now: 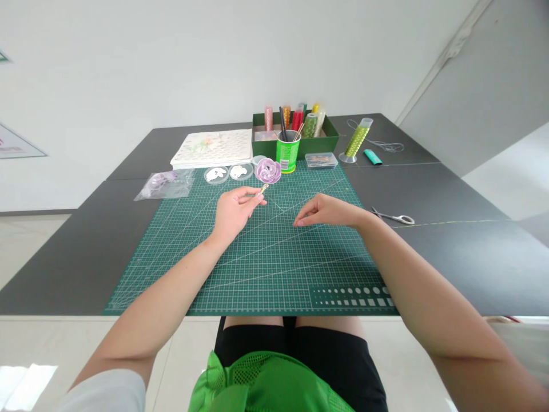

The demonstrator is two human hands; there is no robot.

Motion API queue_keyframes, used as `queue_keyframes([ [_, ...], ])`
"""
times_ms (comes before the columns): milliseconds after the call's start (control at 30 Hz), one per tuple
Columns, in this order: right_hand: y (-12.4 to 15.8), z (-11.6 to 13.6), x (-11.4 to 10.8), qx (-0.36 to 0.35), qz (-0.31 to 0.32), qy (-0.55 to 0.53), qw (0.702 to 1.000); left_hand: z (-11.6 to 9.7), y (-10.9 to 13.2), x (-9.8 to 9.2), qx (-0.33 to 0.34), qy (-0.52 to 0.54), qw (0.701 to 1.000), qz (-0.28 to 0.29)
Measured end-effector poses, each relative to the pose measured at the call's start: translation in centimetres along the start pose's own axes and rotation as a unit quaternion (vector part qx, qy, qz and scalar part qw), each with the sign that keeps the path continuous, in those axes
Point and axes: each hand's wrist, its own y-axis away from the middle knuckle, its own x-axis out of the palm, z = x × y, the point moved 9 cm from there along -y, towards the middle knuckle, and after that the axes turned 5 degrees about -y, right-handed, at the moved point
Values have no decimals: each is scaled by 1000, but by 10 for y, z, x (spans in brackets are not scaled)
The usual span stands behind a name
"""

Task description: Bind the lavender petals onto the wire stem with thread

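My left hand (235, 210) pinches a small yellow-green piece (265, 187) between thumb and fingertips; its exact kind is too small to tell. It is held above the green cutting mat (206, 269), just short of a purple ribbon-like flower (268, 170). To the right, my right hand (321, 210) hangs low over the mat with fingers bent down and fingertips pressed together. Whatever may be in that pinch is too small to see. A faint thin line, perhaps thread, shows on the mat between the hands.
Behind the mat stand a green cup (287, 153) of tools and a green box (330, 134) of thread spools. Scissors (397, 218) and a green spool (358, 139) lie or stand at right. At left are white foam blocks (184, 150), a plastic bag (184, 186) and small dishes (215, 179).
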Motion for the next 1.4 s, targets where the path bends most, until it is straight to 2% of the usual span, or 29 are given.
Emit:
queue_keyframes([
  [67,6,14,7,-28,43,-28,998,3,-1,-2,-7,-23,1000,-3],
  [167,16,38,14,-74,75,-59,993,7,-3,-2,-13,-79,997,2],
  [267,28,63,22,-132,96,-106,981,13,-4,5,-27,-119,992,38],
  [367,36,80,20,-184,72,-154,968,18,-3,16,-40,-130,986,92],
  [467,39,85,10,-214,10,-198,957,16,3,28,-33,-158,976,148],
  [567,41,83,-1,-226,-60,-238,943,9,17,46,-8,-189,959,211],
  [767,40,61,-26,-181,-235,-254,921,-11,55,80,34,-153,937,314],
  [833,37,54,-30,-166,-266,-254,915,-20,65,88,58,-142,926,345],
  [967,29,44,-31,-138,-289,-226,920,-34,80,95,90,-135,904,396],
  [1100,23,37,-32,-126,-313,-198,920,-39,85,93,96,-115,902,405],
  [1267,14,19,-37,-103,-320,-149,930,-44,81,85,95,-91,918,373],
  [1400,8,4,-41,-59,-307,-88,946,-43,75,79,79,-84,929,351],
])
